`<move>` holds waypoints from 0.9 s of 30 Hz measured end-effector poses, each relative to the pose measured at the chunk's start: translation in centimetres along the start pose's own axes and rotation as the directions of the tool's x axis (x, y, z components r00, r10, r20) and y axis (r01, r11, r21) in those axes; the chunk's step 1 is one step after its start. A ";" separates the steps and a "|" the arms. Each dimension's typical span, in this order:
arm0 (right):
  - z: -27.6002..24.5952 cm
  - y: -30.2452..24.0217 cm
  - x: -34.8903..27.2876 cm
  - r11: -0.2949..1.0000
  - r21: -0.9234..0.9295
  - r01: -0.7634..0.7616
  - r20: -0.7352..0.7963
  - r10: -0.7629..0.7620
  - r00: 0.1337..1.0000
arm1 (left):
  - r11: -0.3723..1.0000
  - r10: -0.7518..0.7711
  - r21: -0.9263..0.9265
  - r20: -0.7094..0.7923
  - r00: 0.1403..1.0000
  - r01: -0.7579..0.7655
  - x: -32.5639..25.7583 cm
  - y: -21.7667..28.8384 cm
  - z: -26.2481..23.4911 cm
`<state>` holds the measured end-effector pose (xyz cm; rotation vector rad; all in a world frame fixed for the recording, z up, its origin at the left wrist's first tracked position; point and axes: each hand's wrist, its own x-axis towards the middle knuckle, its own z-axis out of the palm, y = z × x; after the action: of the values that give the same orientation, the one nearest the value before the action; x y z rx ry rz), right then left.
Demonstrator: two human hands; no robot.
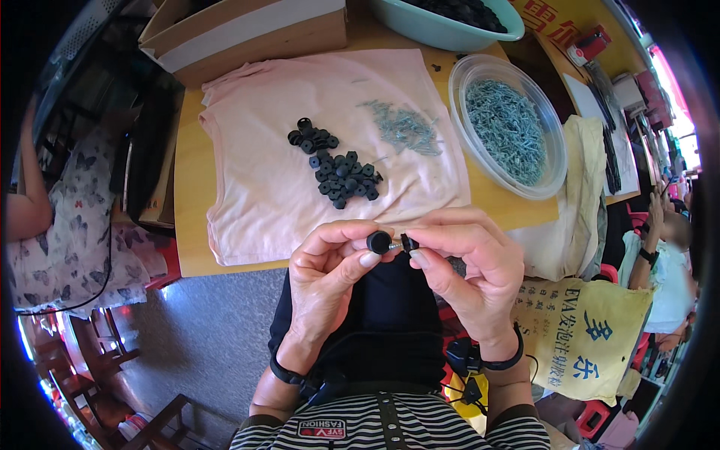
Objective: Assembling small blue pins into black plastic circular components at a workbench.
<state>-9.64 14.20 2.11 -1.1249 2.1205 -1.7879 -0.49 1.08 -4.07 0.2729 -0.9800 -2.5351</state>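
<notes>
In front of my lap, just past the table's near edge, my left hand pinches a round black plastic cap between thumb and fingertips. My right hand grips a smaller black plastic piece the same way. A short silvery screw spans the gap between the two parts; how deep it sits in either is hidden. Beyond my hands, a heap of black plastic caps lies on a pale pink cloth. A loose scatter of screws rests to its right.
A round clear tub full of screws stands at the table's right. Behind are a cardboard box and a pale green basin of black parts. A yellowish sack is at right. Other people sit at far left and far right.
</notes>
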 end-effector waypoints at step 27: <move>0.6 1.2 -0.9 1.000 -0.012 -0.020 -0.048 0.019 0.999 | 0.987 0.057 0.150 0.009 0.998 -0.058 -0.1 0.0 0.5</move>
<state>-9.22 14.29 0.62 -1.0709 2.1642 -1.8138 -0.54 1.41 -3.71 0.2778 -1.1659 -2.4153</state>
